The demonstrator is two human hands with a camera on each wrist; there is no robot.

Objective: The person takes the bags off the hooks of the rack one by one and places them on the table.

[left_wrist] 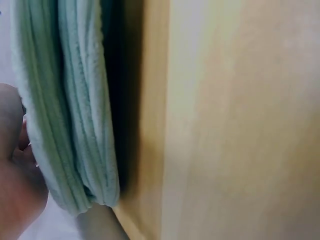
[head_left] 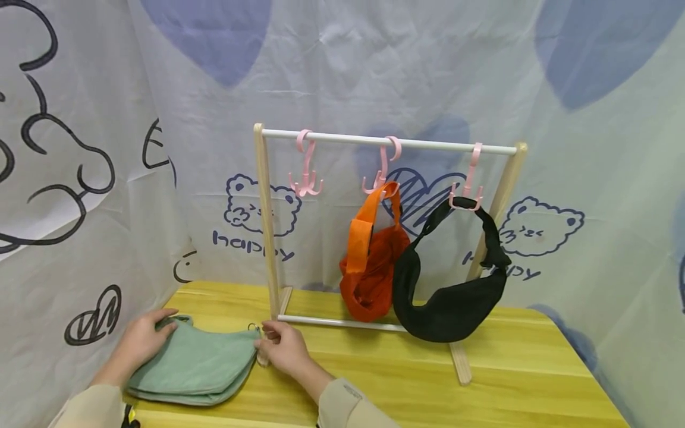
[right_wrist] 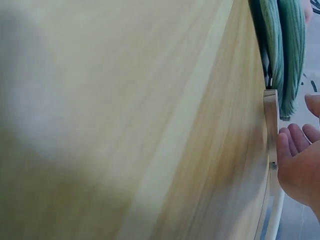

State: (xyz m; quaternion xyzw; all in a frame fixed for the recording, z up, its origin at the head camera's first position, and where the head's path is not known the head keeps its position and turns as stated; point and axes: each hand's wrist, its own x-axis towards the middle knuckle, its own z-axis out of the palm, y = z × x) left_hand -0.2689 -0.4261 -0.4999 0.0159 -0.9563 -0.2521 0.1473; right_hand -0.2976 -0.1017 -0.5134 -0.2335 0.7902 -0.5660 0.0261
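A soft green shoulder bag (head_left: 206,362) lies on the yellow wood-grain table at the left. My left hand (head_left: 143,337) rests at its upper left corner, thumb over the bag and forefinger stretched along the strap end. The left wrist view shows the folded edges of the bag (left_wrist: 70,110) beside part of that hand. My right hand (head_left: 286,349) is at the bag's upper right corner, near a small metal ring (head_left: 254,326). In the right wrist view, the fingers of the right hand (right_wrist: 302,162) are loosely bent, just off the bag's end.
Behind stands a wooden rack with a white top rail (head_left: 342,138) and several pink hooks. An orange bag (head_left: 369,261) hangs from the middle hook, a black bag (head_left: 455,303) from the right one. The left pink hook (head_left: 306,178) carries nothing. A rack foot (head_left: 460,362) juts forward.
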